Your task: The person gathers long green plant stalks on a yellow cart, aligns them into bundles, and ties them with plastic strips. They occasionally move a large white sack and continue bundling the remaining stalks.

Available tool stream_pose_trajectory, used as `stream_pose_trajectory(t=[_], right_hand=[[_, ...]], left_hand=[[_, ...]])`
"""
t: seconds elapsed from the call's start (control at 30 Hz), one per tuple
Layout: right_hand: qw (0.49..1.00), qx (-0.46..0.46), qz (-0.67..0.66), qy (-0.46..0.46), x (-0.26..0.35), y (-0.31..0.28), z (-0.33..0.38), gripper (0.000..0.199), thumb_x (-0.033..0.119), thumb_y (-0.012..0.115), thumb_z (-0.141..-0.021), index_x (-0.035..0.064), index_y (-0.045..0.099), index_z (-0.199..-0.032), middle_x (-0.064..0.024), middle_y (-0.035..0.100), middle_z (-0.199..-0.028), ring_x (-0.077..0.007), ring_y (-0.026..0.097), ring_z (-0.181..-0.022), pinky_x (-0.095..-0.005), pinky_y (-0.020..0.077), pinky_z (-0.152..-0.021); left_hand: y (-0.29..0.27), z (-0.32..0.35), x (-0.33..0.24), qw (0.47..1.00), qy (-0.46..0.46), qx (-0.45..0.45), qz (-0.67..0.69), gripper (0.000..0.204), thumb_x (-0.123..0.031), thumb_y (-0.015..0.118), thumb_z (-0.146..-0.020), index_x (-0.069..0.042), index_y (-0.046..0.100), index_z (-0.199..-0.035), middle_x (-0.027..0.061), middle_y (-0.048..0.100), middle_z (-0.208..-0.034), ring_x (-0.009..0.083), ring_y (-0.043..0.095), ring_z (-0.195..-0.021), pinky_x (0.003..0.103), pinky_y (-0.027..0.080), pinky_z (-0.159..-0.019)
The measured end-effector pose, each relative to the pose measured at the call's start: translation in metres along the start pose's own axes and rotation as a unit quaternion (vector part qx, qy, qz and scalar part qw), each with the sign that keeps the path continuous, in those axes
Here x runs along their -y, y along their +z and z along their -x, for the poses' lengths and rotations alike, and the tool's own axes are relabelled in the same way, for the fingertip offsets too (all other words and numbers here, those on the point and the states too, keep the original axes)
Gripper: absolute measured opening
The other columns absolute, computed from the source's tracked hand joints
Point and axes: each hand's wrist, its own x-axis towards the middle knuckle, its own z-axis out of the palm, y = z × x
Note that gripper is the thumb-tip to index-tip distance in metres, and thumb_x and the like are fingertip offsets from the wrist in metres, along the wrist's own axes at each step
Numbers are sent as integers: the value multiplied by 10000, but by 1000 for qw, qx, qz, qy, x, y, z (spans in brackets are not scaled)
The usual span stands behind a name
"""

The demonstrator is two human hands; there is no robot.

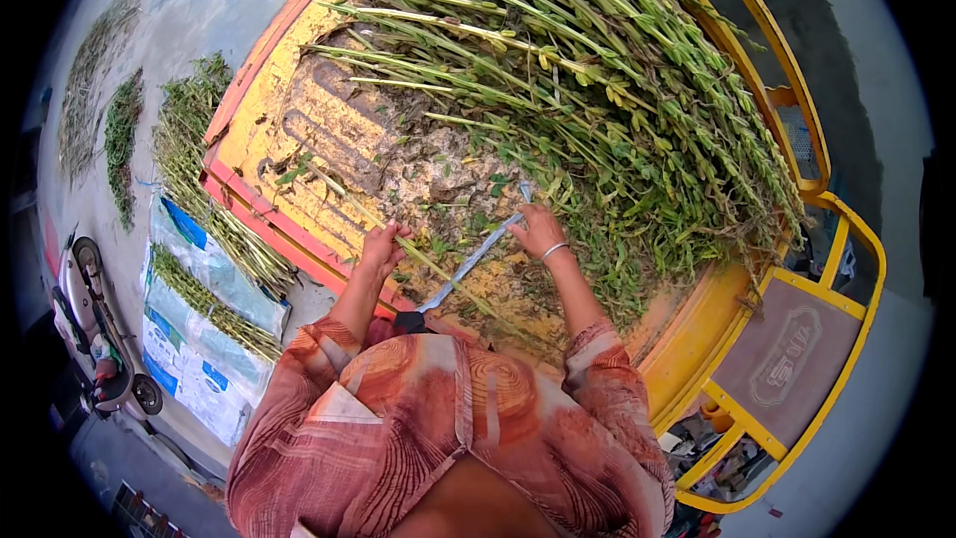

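My left hand [380,251] has its fingers closed around a thin yellow-green stalk [436,267], which slants across the dirty yellow cart bed [257,144]. My right hand [540,231], with a bangle at the wrist, pinches a flat pale blue-grey strip [482,251] near its far end. The strip runs down and left under the stalk to a dark piece [408,321] close to my body. Beyond and right of my hands lies a large heap of green podded stalks [597,80], cut ends to the left. Loose leaves and soil surround my hands.
Yellow rails [797,90] and a framed brown panel [792,354] border the cart's right side; a red edge [244,189] runs along its left. On the ground at left are more stalk bundles [189,139], plastic sacks [189,379] and a parked scooter [95,329].
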Motion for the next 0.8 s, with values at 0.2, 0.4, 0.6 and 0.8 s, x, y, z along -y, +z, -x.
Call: stream_pose_trajectory(t=[0.2, 0.4, 0.6, 0.8], right_hand=[[956, -209, 198, 65, 15, -33, -90, 733, 286, 750, -712, 26, 377, -1287, -160, 441, -1252, -328, 402, -1185, -416, 389, -935], [941, -105, 275, 167, 23, -22, -130, 804, 381, 784, -659, 23, 390, -1262, -174, 474, -1238, -301, 438, -1163, -453, 381, -887], [949, -55, 253, 179, 11, -35, -146, 517, 253, 758, -686, 37, 539, -1101, -140, 602, -1078, -293, 556, -1001, -472, 405, -855], [941, 119, 246, 202, 16, -65, -154, 164, 209, 689, -750, 57, 641, -787, -121, 638, -873, -292, 605, -788, -434, 444, -767]], left_hand=[[-22, -13, 11, 994, 17, -100, 40, 125, -192, 515, -926, -100, 444, -970, 64, 583, -857, 175, 557, -642, 299, 461, -494], [-38, -16, 16, 951, 184, -227, -105, 222, -91, 612, -833, -29, 492, -1010, 49, 542, -836, 140, 547, -703, 294, 475, -574], [-20, -10, 16, 882, 335, -205, -261, 225, -84, 620, -828, 0, 528, -1017, 36, 569, -889, 120, 563, -752, 238, 465, -648], [5, 3, -1, 955, 246, -44, -161, 140, -92, 591, -858, -28, 549, -975, 22, 576, -842, 88, 573, -740, 226, 486, -611]])
